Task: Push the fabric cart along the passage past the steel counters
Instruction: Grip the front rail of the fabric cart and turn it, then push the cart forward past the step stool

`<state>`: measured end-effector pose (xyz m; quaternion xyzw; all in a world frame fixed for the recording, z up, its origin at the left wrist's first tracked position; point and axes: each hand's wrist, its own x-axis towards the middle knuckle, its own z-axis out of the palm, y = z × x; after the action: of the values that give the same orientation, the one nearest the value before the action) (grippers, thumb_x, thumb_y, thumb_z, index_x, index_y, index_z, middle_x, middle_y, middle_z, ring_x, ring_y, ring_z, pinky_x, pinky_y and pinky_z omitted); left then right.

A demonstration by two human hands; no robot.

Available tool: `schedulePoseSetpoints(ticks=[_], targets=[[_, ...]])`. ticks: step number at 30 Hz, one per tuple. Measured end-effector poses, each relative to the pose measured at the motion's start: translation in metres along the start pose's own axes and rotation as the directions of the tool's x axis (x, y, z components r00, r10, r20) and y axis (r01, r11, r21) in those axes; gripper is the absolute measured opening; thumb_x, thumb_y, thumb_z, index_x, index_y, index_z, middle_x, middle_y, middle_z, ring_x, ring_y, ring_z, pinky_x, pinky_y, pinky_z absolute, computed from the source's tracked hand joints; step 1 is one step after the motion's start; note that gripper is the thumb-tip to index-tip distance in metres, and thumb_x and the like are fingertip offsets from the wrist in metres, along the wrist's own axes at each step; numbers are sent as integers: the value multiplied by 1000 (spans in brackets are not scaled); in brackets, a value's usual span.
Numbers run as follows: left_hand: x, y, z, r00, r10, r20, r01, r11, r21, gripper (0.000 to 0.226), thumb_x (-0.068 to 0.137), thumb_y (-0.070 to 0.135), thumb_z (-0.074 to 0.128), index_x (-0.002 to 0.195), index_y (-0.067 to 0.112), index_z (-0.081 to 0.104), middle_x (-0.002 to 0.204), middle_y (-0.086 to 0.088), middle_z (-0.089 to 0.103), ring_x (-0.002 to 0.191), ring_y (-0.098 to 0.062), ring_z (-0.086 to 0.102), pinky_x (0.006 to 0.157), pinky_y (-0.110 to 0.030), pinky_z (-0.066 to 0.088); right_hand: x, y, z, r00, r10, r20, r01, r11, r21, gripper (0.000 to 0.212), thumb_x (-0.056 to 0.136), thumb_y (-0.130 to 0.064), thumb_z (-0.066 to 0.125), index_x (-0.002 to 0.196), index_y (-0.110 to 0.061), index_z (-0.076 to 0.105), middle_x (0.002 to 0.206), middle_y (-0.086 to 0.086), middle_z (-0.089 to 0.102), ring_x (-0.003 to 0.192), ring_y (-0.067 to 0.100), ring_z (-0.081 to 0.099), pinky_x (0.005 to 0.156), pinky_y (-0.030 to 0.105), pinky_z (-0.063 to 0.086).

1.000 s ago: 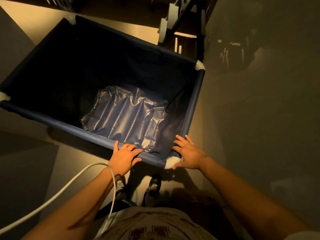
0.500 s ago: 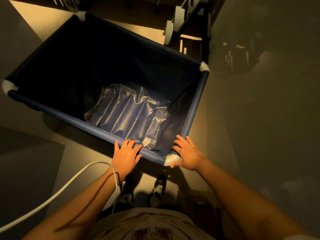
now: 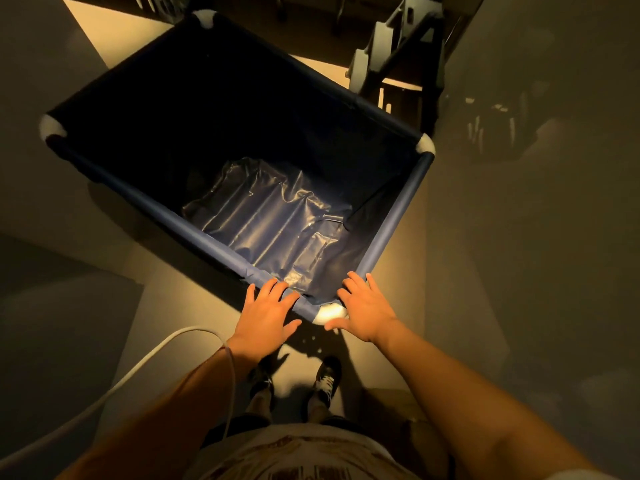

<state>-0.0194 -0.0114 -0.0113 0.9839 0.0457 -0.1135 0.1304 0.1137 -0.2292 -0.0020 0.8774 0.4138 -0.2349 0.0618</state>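
The fabric cart (image 3: 394, 216) is a dark blue cloth bin on a tube frame with white corner joints, and it stands angled in front of me with a shiny crumpled liner at its bottom. My left hand (image 3: 265, 315) lies flat on the near rim, fingers spread over the tube. My right hand (image 3: 365, 310) rests palm down at the near right white corner, fingers over the side rim. Neither hand is curled round the frame. My two shoes show on the floor below the corner.
A steel counter (image 3: 540, 237) runs along the right side, close to the cart's right rim. Another steel surface (image 3: 52, 323) lies at the left. A grey stand with dark legs (image 3: 398, 57) is ahead on the right. A white cable (image 3: 138, 368) curves past my left wrist.
The cart has rolled forward along the passage and its far left corner has swung into view. Both hands stayed on the near rim and my feet stepped after it.
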Motion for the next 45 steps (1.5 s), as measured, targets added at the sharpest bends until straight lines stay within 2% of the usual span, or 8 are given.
schedulePoseSetpoints(ticks=[4,9,14,22,26,32,38,45], targets=[[-1,-3,1,1000,-10,-2,10,1000,6,56,81,58,62,129,31,52,140,1,51,138,-25,42,107,-53,40,11,-17,0,999,36,-2,-36,999,23,91,81,-87,39,136,-16,56,144,3,47,152,28,22,126,58,13],[4,-8,0,998,-58,-11,58,998,-6,54,82,54,65,127,26,56,139,-1,54,138,-25,44,107,-55,40,22,-36,0,996,85,-40,-82,995,57,85,80,-86,43,129,-18,59,137,3,49,145,26,28,125,56,15],[9,-21,-4,994,-110,-15,109,992,-57,51,83,53,65,128,30,55,141,5,52,142,-19,39,110,-57,38,30,-52,-3,991,133,-32,-128,985,115,85,80,-85,44,130,-17,57,145,5,46,151,27,21,126,58,10],[16,-49,-14,993,-117,-14,113,976,-187,49,79,53,71,124,35,60,141,10,52,145,-13,34,116,-58,30,27,-48,-10,999,31,-40,-21,975,219,59,93,-57,58,141,-24,48,149,-1,43,153,24,22,126,56,12],[19,-60,-18,994,-111,-7,106,968,-229,50,77,55,71,122,35,62,142,10,53,146,-12,33,118,-59,27,28,-40,-21,994,85,-62,-70,976,205,63,93,-54,60,146,-24,44,155,-1,38,154,23,20,126,55,14],[24,-77,-21,996,-84,-8,80,968,-238,52,75,56,70,122,36,61,145,9,52,147,-13,32,119,-62,26,32,-39,-36,979,191,-72,-171,959,227,58,96,-48,60,146,-25,43,158,-1,35,154,24,22,126,55,19],[32,-88,-24,997,-82,14,83,974,-209,53,76,58,68,123,35,60,146,8,50,148,-14,31,119,-64,24,43,-29,-41,976,196,-91,-174,963,208,57,97,-47,60,146,-25,43,158,0,36,153,24,25,126,54,21],[38,-62,-21,990,-129,51,137,969,-205,54,76,65,62,121,35,62,144,7,50,146,-18,33,119,-61,23,65,19,-61,978,209,-10,-204,961,187,70,96,-54,58,153,-19,37,163,3,29,157,25,14,128,55,15]])
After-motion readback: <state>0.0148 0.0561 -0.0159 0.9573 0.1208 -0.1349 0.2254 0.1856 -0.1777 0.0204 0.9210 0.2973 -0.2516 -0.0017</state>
